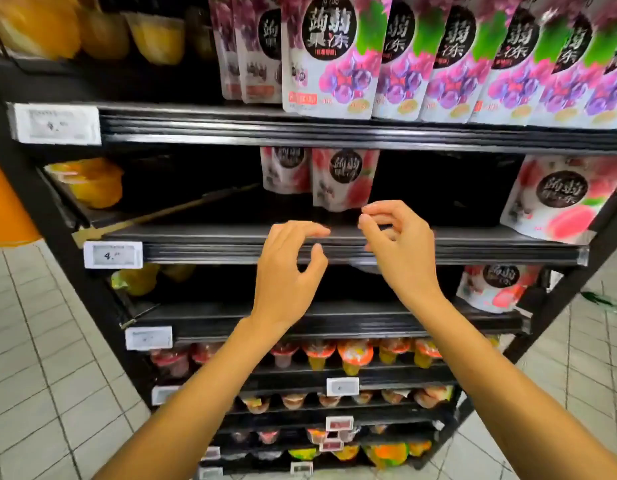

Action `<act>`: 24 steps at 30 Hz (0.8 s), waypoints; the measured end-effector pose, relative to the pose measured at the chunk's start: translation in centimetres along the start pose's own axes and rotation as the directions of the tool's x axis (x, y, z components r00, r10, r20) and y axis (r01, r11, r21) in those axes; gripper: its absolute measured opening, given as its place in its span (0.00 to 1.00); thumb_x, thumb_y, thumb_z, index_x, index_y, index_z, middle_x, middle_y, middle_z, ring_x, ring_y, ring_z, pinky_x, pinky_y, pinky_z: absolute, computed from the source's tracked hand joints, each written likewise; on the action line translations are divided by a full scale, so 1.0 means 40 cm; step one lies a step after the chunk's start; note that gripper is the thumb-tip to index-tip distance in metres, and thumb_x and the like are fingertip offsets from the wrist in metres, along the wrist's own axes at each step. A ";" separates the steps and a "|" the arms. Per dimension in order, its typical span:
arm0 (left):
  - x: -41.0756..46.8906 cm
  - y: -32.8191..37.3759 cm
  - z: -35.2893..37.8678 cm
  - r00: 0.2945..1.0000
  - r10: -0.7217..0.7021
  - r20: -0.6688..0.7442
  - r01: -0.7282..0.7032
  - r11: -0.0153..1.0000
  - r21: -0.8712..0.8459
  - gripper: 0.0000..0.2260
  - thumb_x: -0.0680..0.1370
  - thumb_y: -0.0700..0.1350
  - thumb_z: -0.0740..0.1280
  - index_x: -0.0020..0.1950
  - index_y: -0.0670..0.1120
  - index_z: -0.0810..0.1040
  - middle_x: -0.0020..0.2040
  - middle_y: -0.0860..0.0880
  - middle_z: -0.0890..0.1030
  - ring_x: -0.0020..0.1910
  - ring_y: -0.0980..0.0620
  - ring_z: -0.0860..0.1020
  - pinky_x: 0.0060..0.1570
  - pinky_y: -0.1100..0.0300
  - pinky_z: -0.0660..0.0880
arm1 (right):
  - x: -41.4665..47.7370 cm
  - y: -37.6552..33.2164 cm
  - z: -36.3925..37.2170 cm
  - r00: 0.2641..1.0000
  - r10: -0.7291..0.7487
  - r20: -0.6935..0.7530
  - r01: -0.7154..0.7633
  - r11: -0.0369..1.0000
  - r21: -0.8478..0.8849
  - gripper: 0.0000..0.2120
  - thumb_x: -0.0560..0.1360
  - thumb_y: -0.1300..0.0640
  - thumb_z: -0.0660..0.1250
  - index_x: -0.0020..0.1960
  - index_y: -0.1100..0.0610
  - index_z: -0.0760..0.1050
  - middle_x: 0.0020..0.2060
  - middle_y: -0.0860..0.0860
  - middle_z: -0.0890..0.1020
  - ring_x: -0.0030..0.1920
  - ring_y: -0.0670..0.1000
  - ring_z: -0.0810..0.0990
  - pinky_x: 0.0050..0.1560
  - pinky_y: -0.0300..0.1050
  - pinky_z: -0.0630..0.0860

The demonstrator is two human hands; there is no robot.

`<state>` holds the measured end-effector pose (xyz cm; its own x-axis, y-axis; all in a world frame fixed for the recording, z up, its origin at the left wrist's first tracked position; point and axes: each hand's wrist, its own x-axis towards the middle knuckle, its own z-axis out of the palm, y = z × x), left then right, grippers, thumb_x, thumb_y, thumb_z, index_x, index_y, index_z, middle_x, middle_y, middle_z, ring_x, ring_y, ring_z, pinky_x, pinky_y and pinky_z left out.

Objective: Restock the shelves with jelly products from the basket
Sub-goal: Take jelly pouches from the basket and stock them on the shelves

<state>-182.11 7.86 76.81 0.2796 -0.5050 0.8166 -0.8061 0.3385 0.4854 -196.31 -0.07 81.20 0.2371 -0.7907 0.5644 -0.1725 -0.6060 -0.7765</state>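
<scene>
While left hand (286,271) and right hand (400,251) hover empty, loosely curled, at shelf (203,245) front edge, jelly pouch (341,178): probably light, floppy; grip its sides.

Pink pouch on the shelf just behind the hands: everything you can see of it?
The pink pouch is a glossy, plastic-looking stand-up bag, white and pink, with a round black label bearing white characters and pink fruit print. It stands upright on the shelf, set back from the front edge; its top is hidden by the shelf above. A similar pouch stands at its left, partly behind it. The right hand has fingertips in front of its lower right corner; contact unclear.
</scene>
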 end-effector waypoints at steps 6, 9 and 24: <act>-0.334 -0.137 0.054 0.925 -0.282 0.255 0.284 0.958 0.029 0.08 0.77 0.39 0.64 0.53 0.47 0.79 0.49 0.57 0.78 0.51 0.56 0.74 0.56 0.59 0.71 | -0.298 0.265 0.075 0.936 0.301 0.182 -0.294 0.954 -0.065 0.03 0.77 0.56 0.68 0.47 0.49 0.79 0.39 0.47 0.84 0.41 0.48 0.84 0.45 0.57 0.81; -0.519 -0.192 0.082 0.807 -0.477 0.347 0.479 0.874 0.086 0.07 0.77 0.37 0.65 0.52 0.46 0.79 0.47 0.58 0.77 0.47 0.56 0.73 0.51 0.60 0.71 | -0.445 0.406 0.100 0.854 0.463 0.237 -0.445 0.886 -0.127 0.07 0.77 0.58 0.68 0.42 0.47 0.78 0.36 0.50 0.83 0.40 0.55 0.83 0.45 0.59 0.80; -1.568 -0.444 0.248 0.031 -0.900 0.436 0.900 0.215 0.380 0.06 0.76 0.39 0.66 0.44 0.50 0.79 0.47 0.37 0.81 0.47 0.48 0.76 0.52 0.51 0.73 | -1.235 1.130 0.193 0.299 0.898 0.322 -0.817 0.416 -0.400 0.12 0.76 0.73 0.62 0.38 0.61 0.74 0.33 0.54 0.74 0.34 0.45 0.72 0.41 0.42 0.70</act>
<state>-190.50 25.63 13.86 0.5063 -0.6660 -0.5478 -0.1198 -0.6834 0.7201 -208.47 12.26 16.05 0.2237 -0.7532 -0.6186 -0.6476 0.3594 -0.6718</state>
